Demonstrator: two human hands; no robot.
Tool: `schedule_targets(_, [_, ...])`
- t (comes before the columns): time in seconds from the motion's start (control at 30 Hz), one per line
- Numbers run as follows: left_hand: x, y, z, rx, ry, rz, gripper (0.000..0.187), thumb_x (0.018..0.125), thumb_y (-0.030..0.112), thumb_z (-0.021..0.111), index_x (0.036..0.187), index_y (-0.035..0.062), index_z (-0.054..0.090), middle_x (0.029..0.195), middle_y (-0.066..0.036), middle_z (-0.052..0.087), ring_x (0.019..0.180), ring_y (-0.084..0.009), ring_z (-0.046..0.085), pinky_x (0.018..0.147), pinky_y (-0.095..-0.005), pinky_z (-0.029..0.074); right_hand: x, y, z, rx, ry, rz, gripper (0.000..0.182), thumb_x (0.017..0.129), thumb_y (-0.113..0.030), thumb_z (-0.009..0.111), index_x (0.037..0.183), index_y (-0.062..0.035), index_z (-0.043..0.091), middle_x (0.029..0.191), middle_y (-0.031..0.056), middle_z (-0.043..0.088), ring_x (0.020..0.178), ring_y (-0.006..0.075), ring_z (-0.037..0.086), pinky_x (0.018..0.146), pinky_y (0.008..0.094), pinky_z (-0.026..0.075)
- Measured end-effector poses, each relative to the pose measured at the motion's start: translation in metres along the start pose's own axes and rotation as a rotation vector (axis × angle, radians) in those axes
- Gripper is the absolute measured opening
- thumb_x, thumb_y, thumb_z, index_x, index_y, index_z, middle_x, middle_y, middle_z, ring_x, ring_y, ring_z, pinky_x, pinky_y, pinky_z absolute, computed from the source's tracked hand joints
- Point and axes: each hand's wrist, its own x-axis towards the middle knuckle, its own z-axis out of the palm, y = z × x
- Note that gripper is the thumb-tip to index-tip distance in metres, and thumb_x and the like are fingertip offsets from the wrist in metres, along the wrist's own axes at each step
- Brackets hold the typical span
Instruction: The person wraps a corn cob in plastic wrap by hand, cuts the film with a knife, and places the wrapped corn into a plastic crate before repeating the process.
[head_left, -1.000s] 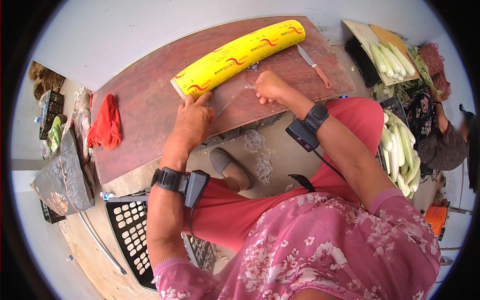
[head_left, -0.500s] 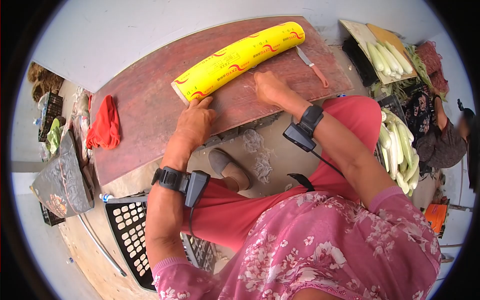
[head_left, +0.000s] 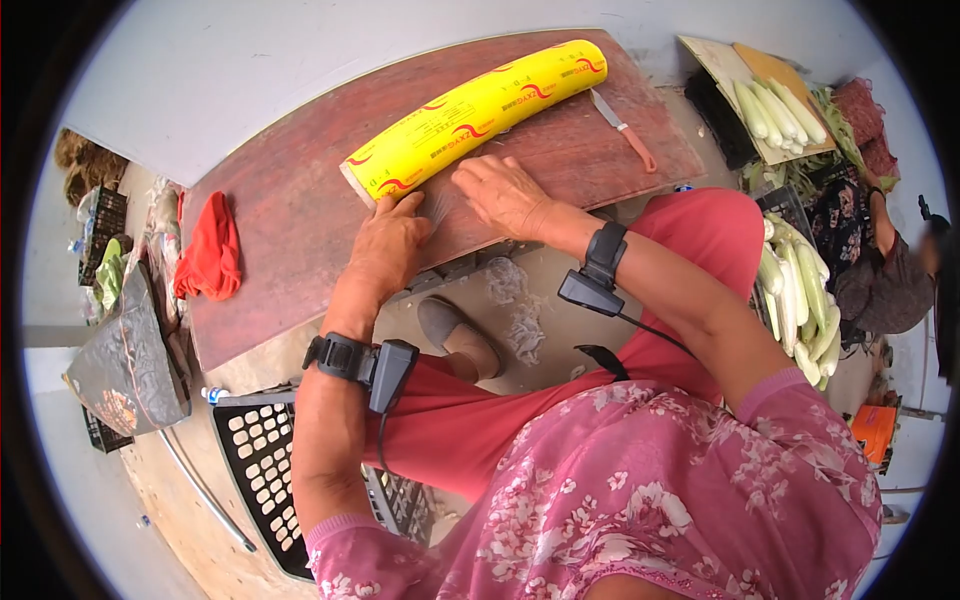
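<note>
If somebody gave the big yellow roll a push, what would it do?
The yellow roll would probably roll across the table, since it is round like a tube and lies on its side. It looks fairly stiff, as nothing along it sags. It probably wouldn't tip over, being long and lying down.

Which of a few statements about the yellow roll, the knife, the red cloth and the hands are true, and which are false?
1. The yellow roll lies on the table. True.
2. The right hand holds the knife. False: the knife lies on the table, beyond that hand.
3. The red cloth lies between the two hands. False: it is left of both.
4. The left hand is by the roll's left end. True.
5. Both hands wear gloves. False: they are bare.
</note>
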Motion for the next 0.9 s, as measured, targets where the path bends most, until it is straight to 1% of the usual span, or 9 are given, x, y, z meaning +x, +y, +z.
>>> schedule_targets(0.1, [0.001, -0.002, 0.002, -0.001, -0.004, -0.008, 0.013, 0.073, 0.004, 0.061, 0.082, 0.0084, 0.068, 0.137, -0.013, 0.049, 0.119, -0.0325, 0.046, 0.099, -0.0399, 0.04, -0.004, 0.011, -0.001, 0.047, -0.028, 0.084, 0.032, 0.083, -0.012, 0.059, 0.114, -0.0072, 0.053, 0.11, 0.0083, 0.052, 0.106, 0.0271, 0.049, 0.085, 0.0423, 0.039])
schedule_targets(0.17, [0.003, -0.001, 0.003, -0.005, -0.014, -0.016, 0.012, 0.072, 0.004, 0.062, 0.081, 0.0091, 0.068, 0.137, -0.013, 0.049, 0.118, -0.0319, 0.046, 0.098, -0.0397, 0.041, -0.007, 0.02, 0.0, 0.062, 0.008, 0.061, 0.03, 0.083, -0.012, 0.059, 0.113, -0.0076, 0.054, 0.107, 0.0085, 0.052, 0.104, 0.0276, 0.049, 0.085, 0.0425, 0.039])
schedule_targets(0.27, [0.003, -0.003, 0.004, -0.008, 0.016, 0.0, 0.003, 0.072, 0.004, 0.062, 0.073, 0.0073, 0.063, 0.135, -0.013, 0.051, 0.115, -0.0352, 0.047, 0.1, -0.0389, 0.041, -0.008, 0.027, -0.005, 0.039, 0.002, 0.088, 0.026, 0.085, -0.014, 0.059, 0.11, -0.0083, 0.055, 0.105, 0.0086, 0.052, 0.103, 0.0283, 0.049, 0.085, 0.043, 0.039])
schedule_targets(0.4, [0.003, 0.001, 0.001, 0.0, -0.01, -0.022, 0.006, 0.072, 0.005, 0.063, 0.075, 0.0086, 0.065, 0.136, -0.011, 0.05, 0.117, -0.0329, 0.046, 0.1, -0.0397, 0.04, -0.004, 0.041, -0.004, 0.048, -0.025, 0.203, 0.022, 0.087, -0.016, 0.059, 0.107, -0.0095, 0.057, 0.103, 0.0091, 0.054, 0.103, 0.0293, 0.05, 0.086, 0.0434, 0.039])
schedule_targets(0.47, [0.003, 0.001, 0.0, 0.027, -0.028, -0.033, 0.01, 0.072, 0.005, 0.063, 0.079, 0.0103, 0.068, 0.138, -0.01, 0.049, 0.119, -0.0302, 0.046, 0.098, -0.0401, 0.04, -0.001, 0.043, -0.005, 0.04, -0.053, 0.191, 0.02, 0.088, -0.017, 0.058, 0.106, -0.0092, 0.057, 0.103, 0.0097, 0.055, 0.102, 0.0297, 0.051, 0.087, 0.0432, 0.039])
schedule_targets(0.6, [0.004, 0.002, 0.001, 0.025, -0.025, -0.034, 0.01, 0.072, 0.005, 0.063, 0.078, 0.0106, 0.068, 0.137, -0.009, 0.05, 0.119, -0.0301, 0.045, 0.097, -0.0413, 0.039, 0.003, 0.047, -0.001, 0.044, -0.048, 0.167, 0.02, 0.088, -0.018, 0.058, 0.106, -0.0087, 0.057, 0.101, 0.0109, 0.056, 0.099, 0.03, 0.053, 0.088, 0.0436, 0.038])
schedule_targets(0.7, [0.005, 0.003, -0.001, 0.034, -0.036, -0.04, 0.008, 0.072, 0.006, 0.063, 0.078, 0.0106, 0.067, 0.137, -0.009, 0.049, 0.119, -0.031, 0.044, 0.097, -0.0429, 0.039, 0.005, 0.043, 0.001, 0.047, -0.015, 0.204, 0.022, 0.087, -0.023, 0.06, 0.104, -0.0078, 0.057, 0.103, 0.0115, 0.057, 0.101, 0.0297, 0.053, 0.087, 0.0453, 0.038])
schedule_targets(0.8, [0.005, 0.002, 0.0, 0.038, -0.038, -0.042, 0.007, 0.073, 0.006, 0.063, 0.077, 0.0105, 0.066, 0.137, -0.009, 0.049, 0.12, -0.032, 0.044, 0.097, -0.044, 0.039, 0.008, 0.031, -0.005, 0.178, -0.019, 0.395, 0.025, 0.085, -0.027, 0.061, 0.102, -0.008, 0.059, 0.101, 0.0108, 0.059, 0.102, 0.03, 0.054, 0.088, 0.0462, 0.037])
schedule_targets(0.9, [0.006, 0.005, -0.001, 0.049, -0.046, -0.049, 0.009, 0.073, 0.006, 0.063, 0.078, 0.0111, 0.067, 0.137, -0.008, 0.049, 0.119, -0.0317, 0.044, 0.096, -0.0442, 0.039, 0.013, 0.029, -0.005, 0.184, -0.025, 0.414, 0.022, 0.085, -0.026, 0.06, 0.098, -0.0081, 0.062, 0.097, 0.0107, 0.06, 0.097, 0.0316, 0.056, 0.086, 0.0466, 0.038])
